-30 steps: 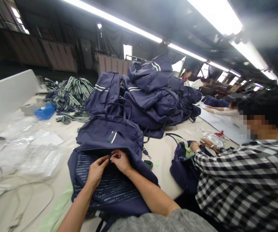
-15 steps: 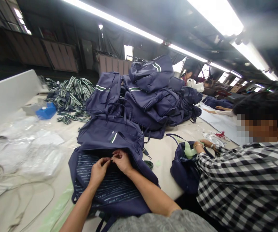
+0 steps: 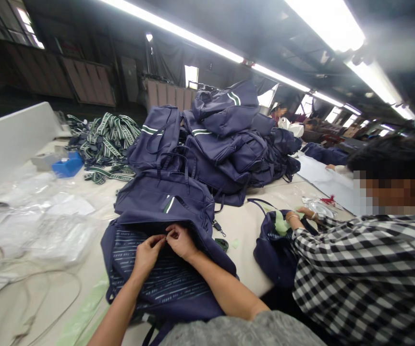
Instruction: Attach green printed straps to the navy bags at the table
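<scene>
A navy bag point(image 3: 214, 254) lies unzipped in front of me, its dark striped lining point(image 3: 171, 288) printed with pale lettering. Inside its mouth, my left hand point(image 3: 149, 252) and my right hand point(image 3: 181, 241) meet with fingertips pinched close together. Whatever sits between the fingers is too small to make out. Both hands are near the upper edge of the opening, against the lining. Just behind lies another navy bag point(image 3: 189, 194) with a green and white stripe. A strap clip point(image 3: 219, 228) rests beside the opened bag.
Navy bags point(image 3: 222, 144) are heaped at the back. Striped straps point(image 3: 106, 139) and a blue bin point(image 3: 67, 165) lie left of them. Clear plastic bags point(image 3: 56, 235) and a cable point(image 3: 74, 298) cover the left side. At right, a co-worker point(image 3: 366, 259) handles another navy bag point(image 3: 274, 254).
My hands stay pinched together at nearly the same spot in the bag. A far person's arm at the right has drawn back from the white sheet.
</scene>
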`<state>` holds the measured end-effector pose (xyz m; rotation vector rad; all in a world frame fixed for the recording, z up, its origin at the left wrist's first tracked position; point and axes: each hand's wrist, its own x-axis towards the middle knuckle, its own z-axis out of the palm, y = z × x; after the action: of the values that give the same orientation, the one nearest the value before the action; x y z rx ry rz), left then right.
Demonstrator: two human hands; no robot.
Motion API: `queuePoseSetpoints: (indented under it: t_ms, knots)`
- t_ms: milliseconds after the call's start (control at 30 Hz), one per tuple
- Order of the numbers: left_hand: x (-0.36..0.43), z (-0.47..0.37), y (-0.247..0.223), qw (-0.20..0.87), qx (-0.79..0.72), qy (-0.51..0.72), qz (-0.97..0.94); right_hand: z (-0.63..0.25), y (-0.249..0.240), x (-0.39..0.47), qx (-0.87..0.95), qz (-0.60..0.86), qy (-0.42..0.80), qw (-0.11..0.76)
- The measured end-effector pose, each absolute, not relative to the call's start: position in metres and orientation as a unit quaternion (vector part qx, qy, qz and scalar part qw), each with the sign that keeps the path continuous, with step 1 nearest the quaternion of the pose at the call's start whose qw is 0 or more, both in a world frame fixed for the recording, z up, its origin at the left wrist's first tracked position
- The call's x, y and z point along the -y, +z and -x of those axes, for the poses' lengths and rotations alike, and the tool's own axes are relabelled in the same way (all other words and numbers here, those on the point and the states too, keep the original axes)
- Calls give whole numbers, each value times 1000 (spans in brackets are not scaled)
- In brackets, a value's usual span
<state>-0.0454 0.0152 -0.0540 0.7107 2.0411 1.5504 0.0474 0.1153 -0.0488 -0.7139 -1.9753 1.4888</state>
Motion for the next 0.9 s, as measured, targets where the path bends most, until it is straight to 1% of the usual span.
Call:
queuePoseSetpoints:
  t_ms: [367,700,767,900]
  knots:
    - [-15,44,-49,244,-738,579,-246,-48,-48,-117,750,263,539,278]
    - [-15,44,-51,234,-745,567,-260,-49,-49,-117,753,250,539,282]
    - [-14,45,-53,220,-754,552,-279,-50,-50,-117,760,245,534,278]
    - [-13,45,-53,142,-768,510,-360,-53,-53,-119,792,218,505,265]
